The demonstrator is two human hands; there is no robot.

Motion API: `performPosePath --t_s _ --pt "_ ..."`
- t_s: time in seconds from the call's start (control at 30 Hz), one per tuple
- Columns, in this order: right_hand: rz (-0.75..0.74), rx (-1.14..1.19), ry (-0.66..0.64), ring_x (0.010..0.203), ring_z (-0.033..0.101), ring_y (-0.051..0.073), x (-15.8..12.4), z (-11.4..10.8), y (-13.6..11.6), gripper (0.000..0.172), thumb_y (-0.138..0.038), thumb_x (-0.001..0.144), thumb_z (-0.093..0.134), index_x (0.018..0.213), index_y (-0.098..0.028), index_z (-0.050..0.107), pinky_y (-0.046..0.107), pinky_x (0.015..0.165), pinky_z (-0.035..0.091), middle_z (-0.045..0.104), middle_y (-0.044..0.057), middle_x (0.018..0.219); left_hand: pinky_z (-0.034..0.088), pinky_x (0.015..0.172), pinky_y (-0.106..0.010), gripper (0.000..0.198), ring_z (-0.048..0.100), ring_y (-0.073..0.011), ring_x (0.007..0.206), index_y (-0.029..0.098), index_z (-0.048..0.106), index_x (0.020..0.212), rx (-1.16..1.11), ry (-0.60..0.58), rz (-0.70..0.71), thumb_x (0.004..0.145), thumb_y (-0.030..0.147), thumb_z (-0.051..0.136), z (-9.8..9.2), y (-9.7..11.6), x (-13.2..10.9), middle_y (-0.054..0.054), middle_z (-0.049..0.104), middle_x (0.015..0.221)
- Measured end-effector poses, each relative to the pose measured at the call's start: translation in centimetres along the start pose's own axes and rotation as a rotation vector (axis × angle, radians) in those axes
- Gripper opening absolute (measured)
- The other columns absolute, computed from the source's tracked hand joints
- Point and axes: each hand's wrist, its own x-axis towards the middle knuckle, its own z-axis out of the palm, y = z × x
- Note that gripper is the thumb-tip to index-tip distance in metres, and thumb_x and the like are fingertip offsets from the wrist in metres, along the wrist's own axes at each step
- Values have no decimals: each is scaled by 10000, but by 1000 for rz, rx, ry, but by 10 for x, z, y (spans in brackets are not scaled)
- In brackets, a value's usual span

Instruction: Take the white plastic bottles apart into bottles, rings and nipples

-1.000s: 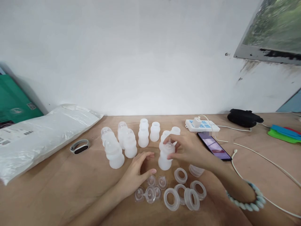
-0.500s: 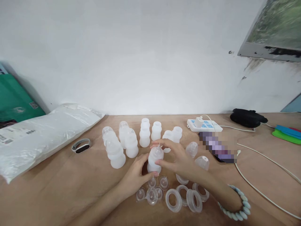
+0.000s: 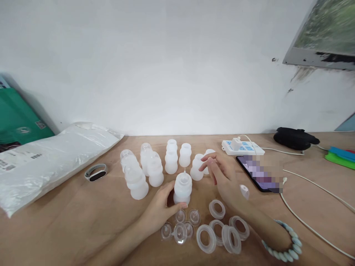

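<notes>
1. White baby bottle [image 3: 183, 189] stands upright, near centre of table, clear teat on top pointing up.
2. Left hand [image 3: 159, 208] curled round the bottle's left side, thumb in front near the base; probably to steady it. Grip force: can't tell.
3. Right hand [image 3: 223, 181] off the bottle, holding nothing visible, fingers loosely apart, beside the right-hand open bottles [image 3: 197, 168]; contact unclear.
4. Near side: loose clear teats [image 3: 194, 217] in a cluster, collar rings [image 3: 226, 238] to their right. Likely sorted by part, within easy reach.
5. Clear dome cap [image 3: 244, 191] right, partly behind the forearm.
6. Left: dome-capped bottles [image 3: 138, 186], likely grouped apart from the open-topped ones. No brand legible on bottles.
7. Far left: white plastic parcel [image 3: 63, 155], printed label and barcode, too small to read. Green package [image 3: 22, 118] has a code square and pale logo, unreadable.
8. Right: phone [image 3: 249, 173], screen partly pixelated; power strip [image 3: 230, 149] beyond, no readable text.
</notes>
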Motion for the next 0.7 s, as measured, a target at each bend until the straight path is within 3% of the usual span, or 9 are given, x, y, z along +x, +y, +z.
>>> performPosePath --t_s 0.07,0.2,0.27,0.33,0.4,0.47,0.57,0.63,0.7 --pt "5 41 -13 672 621 156 0 -1 -1 249 -432 964 468 971 -208 577 289 615 474 675 17 775 447 968 -432 409 596 -307 1093 194 617 1175 8 -1 -9 814 346 734 0 0 0 -92 676 1207" --pt "14 150 -257 1081 628 210 -2 0 -5 253 -354 954 490 1173 -238 541 396 957 450 737 30 912 424 1000 -432 465 570 -312 1148 197 597 1236 1 -3 4 818 350 732 0 2 0 -98 649 1262" --pt "21 129 -202 1019 649 220 -2 0 -6 229 -347 946 490 1131 -233 562 411 936 455 734 21 827 414 1009 -428 472 565 -315 1151 198 603 1240 10 -8 7 812 346 736 -1 3 -1 -92 651 1250" --pt "24 69 -73 801 662 204 0 -2 -5 178 -346 933 497 1018 -221 592 388 814 489 697 7 721 421 990 -422 435 580 -314 1109 194 627 1203 24 -15 -8 809 345 734 -1 3 -1 -82 670 1196" --pt "5 28 -63 736 640 186 2 -6 -4 147 -322 917 526 991 -217 599 370 762 499 682 7 742 427 969 -417 398 585 -312 1082 193 646 1167 25 -21 -22 811 348 730 -1 3 -2 -74 679 1156" --pt "-57 14 -233 939 646 204 4 -10 -5 223 -270 892 581 1111 -230 594 391 876 495 698 33 938 414 981 -414 403 569 -312 1111 200 643 1179 12 -31 -18 815 348 730 -2 2 -2 -71 673 1166" --pt "-136 -2 -564 1240 532 212 5 -12 -8 526 -210 882 632 1376 -290 468 433 1075 395 637 43 1241 386 1020 -403 441 535 -304 1179 215 617 1235 -25 -52 11 827 341 727 -2 2 -1 -74 643 1241" --pt "-157 -56 -645 1202 548 207 3 -10 -9 571 -230 905 634 1429 -313 425 436 1059 417 622 42 1254 375 1030 -396 427 534 -295 1183 223 620 1230 -32 -64 26 832 335 724 -2 4 -1 -72 628 1278" --pt "-206 -185 -620 1099 573 219 1 -4 -10 510 -274 900 657 1383 -277 494 432 980 473 612 62 1186 375 1020 -390 379 545 -293 1159 225 643 1180 -23 -63 32 825 326 729 -2 6 -1 -64 637 1261"
